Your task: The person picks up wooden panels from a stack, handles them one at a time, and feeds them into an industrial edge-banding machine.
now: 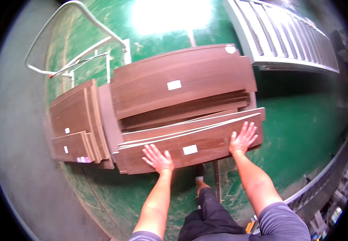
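Both my hands lie flat on the nearest stack of brown wood-look panels (162, 150), which has pale edges and a white label on top. My left hand (158, 158) rests left of that label, fingers spread. Toward the stack's right end, my right hand (243, 138) is also spread, palm down. Neither hand grips anything. Beyond this stack lies a wider brown panel (206, 80) with its own white label and a round pale sticker at its far right corner. Narrow brown boards (182, 114) sit in the gap between the two.
To the left stand more stacked brown panels (69, 110) with small labels. A white tubular-framed cart (97, 24) is at the far left, beside a grey wall (17, 120). A silver slatted metal rack (278, 32) stands at the far right. Green floor (298, 124) shows around the stacks.
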`<action>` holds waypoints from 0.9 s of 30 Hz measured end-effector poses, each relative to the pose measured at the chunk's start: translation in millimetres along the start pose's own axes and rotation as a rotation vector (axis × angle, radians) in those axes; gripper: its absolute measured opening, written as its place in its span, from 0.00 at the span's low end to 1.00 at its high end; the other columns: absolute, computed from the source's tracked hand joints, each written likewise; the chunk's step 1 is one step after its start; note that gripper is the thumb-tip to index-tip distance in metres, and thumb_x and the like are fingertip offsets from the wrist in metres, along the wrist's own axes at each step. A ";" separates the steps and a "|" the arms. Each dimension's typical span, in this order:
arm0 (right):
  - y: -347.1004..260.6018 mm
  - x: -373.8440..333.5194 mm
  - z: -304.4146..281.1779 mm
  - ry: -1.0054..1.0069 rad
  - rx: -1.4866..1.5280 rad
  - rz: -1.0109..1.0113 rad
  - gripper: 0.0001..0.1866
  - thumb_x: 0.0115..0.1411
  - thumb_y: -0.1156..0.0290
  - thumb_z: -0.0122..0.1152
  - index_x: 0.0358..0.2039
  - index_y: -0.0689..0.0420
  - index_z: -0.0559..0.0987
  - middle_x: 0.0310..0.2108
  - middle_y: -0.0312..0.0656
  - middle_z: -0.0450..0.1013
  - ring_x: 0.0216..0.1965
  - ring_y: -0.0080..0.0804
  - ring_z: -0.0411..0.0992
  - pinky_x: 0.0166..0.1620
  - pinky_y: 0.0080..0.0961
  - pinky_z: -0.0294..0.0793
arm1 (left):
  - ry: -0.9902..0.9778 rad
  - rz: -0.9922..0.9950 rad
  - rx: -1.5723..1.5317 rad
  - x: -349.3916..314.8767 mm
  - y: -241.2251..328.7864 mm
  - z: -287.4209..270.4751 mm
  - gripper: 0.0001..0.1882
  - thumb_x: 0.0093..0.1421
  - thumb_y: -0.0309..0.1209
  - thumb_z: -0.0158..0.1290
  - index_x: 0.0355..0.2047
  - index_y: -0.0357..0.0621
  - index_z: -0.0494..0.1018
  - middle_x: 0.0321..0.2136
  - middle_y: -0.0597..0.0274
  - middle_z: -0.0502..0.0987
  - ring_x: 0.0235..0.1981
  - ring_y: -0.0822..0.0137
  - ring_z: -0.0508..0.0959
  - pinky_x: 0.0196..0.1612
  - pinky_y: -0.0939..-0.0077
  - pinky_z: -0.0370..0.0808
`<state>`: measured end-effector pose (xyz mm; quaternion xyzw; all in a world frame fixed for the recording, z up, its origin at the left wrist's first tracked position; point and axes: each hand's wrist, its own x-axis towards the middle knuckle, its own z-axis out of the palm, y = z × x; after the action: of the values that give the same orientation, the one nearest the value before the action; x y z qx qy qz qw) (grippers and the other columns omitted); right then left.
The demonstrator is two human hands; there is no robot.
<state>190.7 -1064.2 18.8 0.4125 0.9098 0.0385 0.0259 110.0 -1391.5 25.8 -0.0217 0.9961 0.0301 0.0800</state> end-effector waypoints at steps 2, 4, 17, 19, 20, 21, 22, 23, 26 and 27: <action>0.2 2.5 -10.4 -0.025 0.022 0.010 0.46 0.55 0.50 0.53 0.69 0.51 0.47 0.71 0.50 0.36 0.71 0.52 0.34 0.67 0.58 0.32 | 0.006 0.001 -0.029 1.4 4.3 -6.8 0.45 0.58 0.44 0.48 0.69 0.43 0.39 0.70 0.50 0.38 0.71 0.49 0.37 0.68 0.45 0.31; 2.0 3.1 -12.9 -0.041 0.033 0.016 0.46 0.54 0.51 0.54 0.69 0.51 0.48 0.71 0.50 0.36 0.71 0.53 0.34 0.67 0.58 0.32 | 0.003 -0.008 -0.029 1.5 7.7 -6.9 0.45 0.58 0.44 0.48 0.69 0.43 0.40 0.70 0.51 0.38 0.71 0.50 0.38 0.68 0.46 0.32; 0.1 -0.5 2.0 -0.011 -0.049 0.021 0.43 0.58 0.53 0.50 0.70 0.49 0.45 0.72 0.44 0.35 0.72 0.48 0.31 0.68 0.56 0.31 | -0.074 -0.003 0.000 5.5 4.5 -2.5 0.46 0.57 0.46 0.50 0.68 0.39 0.42 0.70 0.47 0.37 0.71 0.46 0.36 0.67 0.43 0.31; 8.0 -1.9 7.6 0.099 0.007 0.004 0.42 0.59 0.53 0.50 0.70 0.47 0.46 0.72 0.43 0.36 0.72 0.45 0.32 0.68 0.55 0.31 | -0.047 0.021 -0.059 5.1 2.4 1.9 0.46 0.57 0.47 0.49 0.69 0.40 0.42 0.70 0.47 0.37 0.70 0.46 0.36 0.67 0.42 0.31; 8.1 -2.4 8.5 0.134 0.028 -0.008 0.41 0.59 0.53 0.50 0.70 0.47 0.47 0.72 0.43 0.37 0.72 0.45 0.34 0.68 0.54 0.32 | -0.030 0.026 -0.079 4.2 -1.2 5.6 0.46 0.57 0.48 0.49 0.69 0.41 0.42 0.70 0.47 0.37 0.70 0.45 0.36 0.67 0.41 0.31; 8.1 -3.5 9.2 0.155 0.037 -0.012 0.41 0.59 0.53 0.49 0.70 0.47 0.48 0.72 0.43 0.38 0.72 0.45 0.35 0.68 0.54 0.33 | -0.016 0.036 -0.108 2.7 -2.5 7.2 0.46 0.57 0.49 0.50 0.68 0.41 0.42 0.70 0.46 0.38 0.70 0.45 0.37 0.67 0.39 0.32; 6.7 -5.8 12.3 0.162 0.032 -0.016 0.40 0.59 0.54 0.49 0.70 0.46 0.48 0.72 0.43 0.38 0.72 0.44 0.35 0.68 0.55 0.33 | -0.023 0.033 -0.118 2.8 -6.6 7.2 0.46 0.57 0.49 0.49 0.69 0.42 0.42 0.70 0.46 0.37 0.70 0.45 0.37 0.66 0.39 0.32; 4.8 -5.3 13.0 0.177 0.022 -0.015 0.40 0.59 0.54 0.50 0.70 0.46 0.47 0.72 0.43 0.38 0.72 0.44 0.35 0.68 0.55 0.34 | -0.014 0.037 -0.129 3.2 -7.1 9.4 0.46 0.58 0.49 0.49 0.69 0.42 0.42 0.70 0.46 0.37 0.70 0.46 0.37 0.66 0.39 0.31; 7.5 -7.5 12.2 0.142 0.012 0.013 0.40 0.60 0.53 0.49 0.70 0.47 0.48 0.72 0.42 0.37 0.72 0.44 0.35 0.68 0.55 0.34 | -0.037 0.028 -0.107 1.5 -8.4 10.6 0.46 0.58 0.49 0.49 0.69 0.43 0.41 0.70 0.48 0.36 0.71 0.47 0.35 0.67 0.41 0.30; 9.6 -4.8 10.3 0.156 -0.025 0.011 0.40 0.60 0.52 0.49 0.69 0.47 0.48 0.72 0.43 0.38 0.72 0.45 0.35 0.68 0.55 0.34 | -0.044 0.033 -0.110 2.6 -2.9 11.3 0.46 0.58 0.48 0.49 0.69 0.43 0.40 0.70 0.49 0.35 0.71 0.48 0.34 0.67 0.42 0.30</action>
<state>201.9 -1061.0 9.4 0.4131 0.9061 0.0819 -0.0400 109.4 -1393.8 14.1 -0.0088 0.9912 0.0866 0.1000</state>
